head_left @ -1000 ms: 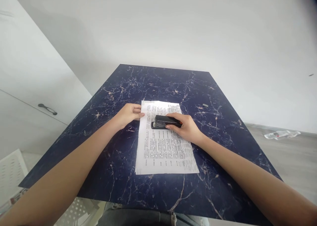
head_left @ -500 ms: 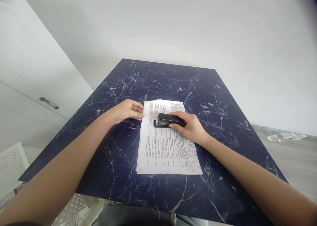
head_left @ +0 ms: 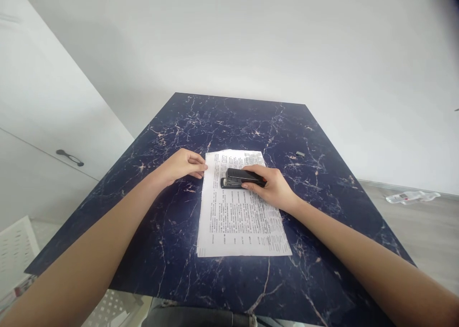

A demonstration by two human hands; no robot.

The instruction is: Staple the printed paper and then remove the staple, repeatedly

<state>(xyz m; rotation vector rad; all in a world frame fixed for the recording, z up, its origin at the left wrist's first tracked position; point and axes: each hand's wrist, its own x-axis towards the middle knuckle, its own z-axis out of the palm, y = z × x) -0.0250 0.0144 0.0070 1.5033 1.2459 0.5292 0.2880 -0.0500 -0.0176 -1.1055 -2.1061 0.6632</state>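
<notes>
A small stack of printed sheets [head_left: 229,217] lies on the dark blue marbled table [head_left: 172,231], its edges slightly uneven. My right hand [head_left: 270,186] is wrapped round a black stapler [head_left: 238,176], which rests over the upper part of the pages with its front end pointing left. A gap shows between the stapler's top arm and its base. At the left edge of the paper, my left hand [head_left: 186,164] pinches the sheets, thumb on the edge and the other fingers curled beside it; the fingertips are partly hidden.
A small grey strip, perhaps staples [head_left: 300,154], lies right of the paper. Clear plastic packaging [head_left: 412,197] is on the floor at right. A white cabinet with a dark handle [head_left: 70,158] stands left, and a white perforated basket [head_left: 17,245] sits below the table's left side.
The view has shifted slightly, so the table sits a little lower. Both hands and the stapler keep nearly the same place over the paper.
</notes>
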